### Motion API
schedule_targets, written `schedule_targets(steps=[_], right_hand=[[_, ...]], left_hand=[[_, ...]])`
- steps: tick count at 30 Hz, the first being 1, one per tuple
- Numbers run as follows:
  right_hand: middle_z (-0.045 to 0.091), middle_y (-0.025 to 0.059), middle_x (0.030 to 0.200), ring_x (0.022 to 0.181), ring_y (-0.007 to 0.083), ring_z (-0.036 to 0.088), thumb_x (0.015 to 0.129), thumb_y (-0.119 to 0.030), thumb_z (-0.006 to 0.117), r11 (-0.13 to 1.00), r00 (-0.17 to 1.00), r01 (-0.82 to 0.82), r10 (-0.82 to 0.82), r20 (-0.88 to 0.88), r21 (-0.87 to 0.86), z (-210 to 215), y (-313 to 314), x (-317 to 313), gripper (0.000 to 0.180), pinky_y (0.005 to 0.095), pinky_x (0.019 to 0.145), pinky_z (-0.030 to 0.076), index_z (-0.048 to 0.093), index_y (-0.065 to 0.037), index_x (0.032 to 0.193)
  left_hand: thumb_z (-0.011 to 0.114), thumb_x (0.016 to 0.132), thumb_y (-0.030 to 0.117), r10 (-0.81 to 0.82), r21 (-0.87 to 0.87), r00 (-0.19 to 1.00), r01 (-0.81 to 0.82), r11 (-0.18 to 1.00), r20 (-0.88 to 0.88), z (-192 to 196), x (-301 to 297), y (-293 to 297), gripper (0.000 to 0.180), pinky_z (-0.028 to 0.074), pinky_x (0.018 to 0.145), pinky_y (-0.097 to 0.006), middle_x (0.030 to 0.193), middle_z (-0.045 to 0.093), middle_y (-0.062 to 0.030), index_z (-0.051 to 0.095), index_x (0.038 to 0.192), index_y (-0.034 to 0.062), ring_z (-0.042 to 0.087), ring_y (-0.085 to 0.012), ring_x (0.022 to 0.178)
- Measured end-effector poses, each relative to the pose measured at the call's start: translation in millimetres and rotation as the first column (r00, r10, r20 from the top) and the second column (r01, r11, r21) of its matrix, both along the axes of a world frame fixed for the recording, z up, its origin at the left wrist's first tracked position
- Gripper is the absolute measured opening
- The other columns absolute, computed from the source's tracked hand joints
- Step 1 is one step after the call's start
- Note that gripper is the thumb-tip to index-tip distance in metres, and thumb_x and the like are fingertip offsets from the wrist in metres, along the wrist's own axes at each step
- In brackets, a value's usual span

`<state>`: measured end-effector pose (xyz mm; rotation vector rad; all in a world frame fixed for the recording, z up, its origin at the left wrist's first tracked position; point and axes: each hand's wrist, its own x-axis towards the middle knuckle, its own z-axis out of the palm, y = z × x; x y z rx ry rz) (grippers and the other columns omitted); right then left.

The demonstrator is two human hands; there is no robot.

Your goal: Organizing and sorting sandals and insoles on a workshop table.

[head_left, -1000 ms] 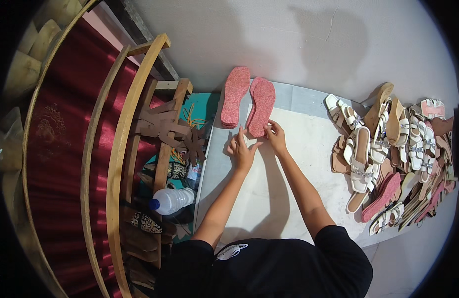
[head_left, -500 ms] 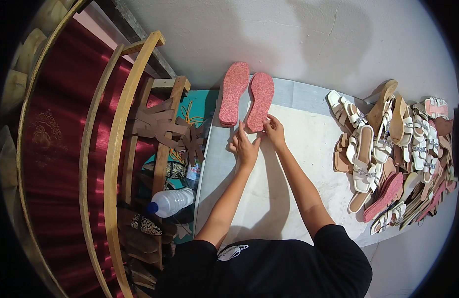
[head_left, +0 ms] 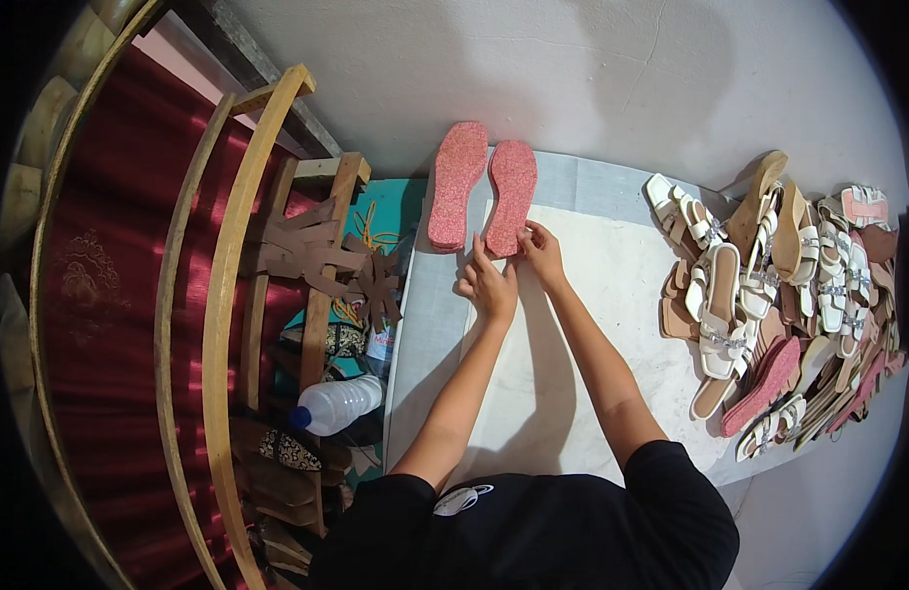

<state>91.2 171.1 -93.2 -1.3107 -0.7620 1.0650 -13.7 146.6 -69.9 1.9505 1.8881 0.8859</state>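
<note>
Two pink-red shoe soles lie side by side at the far end of a white sheet (head_left: 582, 324): the left sole (head_left: 455, 185) and the right sole (head_left: 511, 195). My left hand (head_left: 488, 285) rests just below their heel ends, fingers curled toward the right sole's heel. Beside it, my right hand (head_left: 540, 248) has its fingertips touching the heel end of the right sole. Whether either hand pinches something small is hidden by the fingers.
A heap of white strapped sandals and loose soles (head_left: 789, 295) fills the right side of the table. To the left stand curved wooden frames (head_left: 233, 295), brown cut pieces (head_left: 317, 261) and a plastic bottle (head_left: 336, 403). A grey wall runs behind.
Both hands have stayed at the heel of the right sole with only slight finger shifts; the soles have not moved.
</note>
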Motion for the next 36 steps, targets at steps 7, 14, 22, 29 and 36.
schedule_targets(steps=[7,14,22,29,36], right_hand=[[0.058,0.0060,0.085,0.074,0.0101,0.055,0.087,-0.009,0.050,1.000,1.000,-0.003,0.004,0.015,-0.030,-3,-1,1,0.036,0.0235,0.068,0.046,0.043,0.005,0.119],[0.059,0.0059,0.088,0.077,0.0105,0.055,0.085,-0.011,0.054,0.997,0.999,-0.031,0.031,-0.013,-0.077,12,-3,11,0.034,0.0235,0.069,0.045,0.048,0.005,0.114],[0.060,0.0058,0.085,0.074,0.0103,0.055,0.082,-0.007,0.057,0.993,0.997,-0.044,0.051,0.065,-0.107,12,2,15,0.033,0.0234,0.069,0.045,0.050,0.005,0.112],[0.059,0.0053,0.082,0.074,0.0107,0.055,0.081,-0.005,0.057,0.995,0.997,-0.063,0.067,0.043,-0.083,6,1,14,0.034,0.0237,0.069,0.045,0.049,0.005,0.113],[0.058,0.0052,0.081,0.073,0.0116,0.055,0.079,-0.004,0.058,0.999,0.996,-0.036,0.039,0.075,-0.036,-2,-1,7,0.033,0.0241,0.069,0.046,0.051,0.005,0.110]], left_hand=[[0.072,0.064,0.020,-0.003,0.017,1.000,0.002,1.000,0.028,-2,1,2,0.087,0.023,0.081,-0.039,0.120,0.049,-0.0004,0.020,0.133,0.0092,0.043,-0.0225,0.104],[0.073,0.062,0.021,0.010,-0.030,1.000,-0.010,1.000,-0.002,2,3,4,0.089,0.023,0.080,-0.040,0.120,0.049,0.0003,0.021,0.133,0.0099,0.042,-0.0221,0.104],[0.068,0.067,0.027,-0.005,0.004,0.999,0.005,1.000,-0.034,-2,6,5,0.081,0.024,0.079,-0.040,0.119,0.050,-0.0004,0.024,0.133,0.0088,0.042,-0.0222,0.104],[0.068,0.068,0.030,0.026,0.059,1.000,-0.026,0.998,0.005,-4,0,-1,0.077,0.023,0.080,-0.039,0.116,0.052,0.0000,0.028,0.129,0.0076,0.042,-0.0219,0.103],[0.069,0.066,0.028,0.007,0.080,1.000,-0.009,0.997,0.018,-5,-3,-2,0.076,0.022,0.081,-0.039,0.115,0.053,-0.0011,0.030,0.128,0.0076,0.043,-0.0211,0.103]])
